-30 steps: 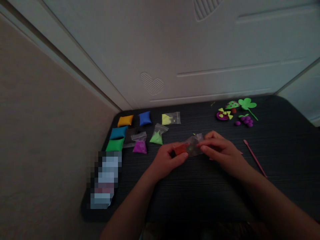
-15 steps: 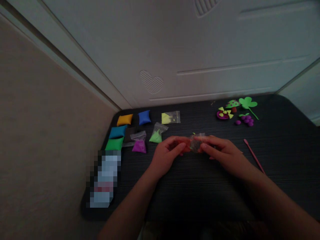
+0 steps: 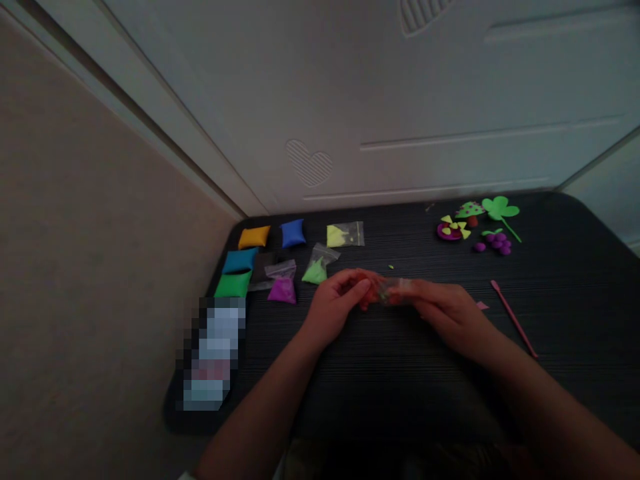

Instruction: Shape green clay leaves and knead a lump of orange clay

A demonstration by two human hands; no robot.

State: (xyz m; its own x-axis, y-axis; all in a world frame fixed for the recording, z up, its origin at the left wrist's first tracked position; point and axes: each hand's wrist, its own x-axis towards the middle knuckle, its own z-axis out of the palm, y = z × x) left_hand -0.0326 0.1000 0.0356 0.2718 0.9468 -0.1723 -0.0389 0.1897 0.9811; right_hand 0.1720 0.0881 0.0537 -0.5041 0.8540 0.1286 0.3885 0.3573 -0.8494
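My left hand point(image 3: 336, 305) and my right hand point(image 3: 443, 308) meet above the middle of a dark table point(image 3: 400, 380). Between their fingertips is a small clear plastic bag with red clay point(image 3: 384, 292) in it. Both hands pinch the bag, left on the red end, right on the clear end. The light is dim and the bag's mouth is hard to make out.
Several clay bags lie at the table's left: orange point(image 3: 254, 237), blue point(image 3: 293, 233), teal point(image 3: 239, 261), green point(image 3: 233, 285), purple point(image 3: 282, 289), light green point(image 3: 316, 270), yellow point(image 3: 344, 235). Small clay figures point(image 3: 475, 223) sit at the back right. A pink tool point(image 3: 514, 319) lies to the right.
The hands have drawn closer together and slightly away from me, and the bag is now bunched up between the fingertips instead of held flat.
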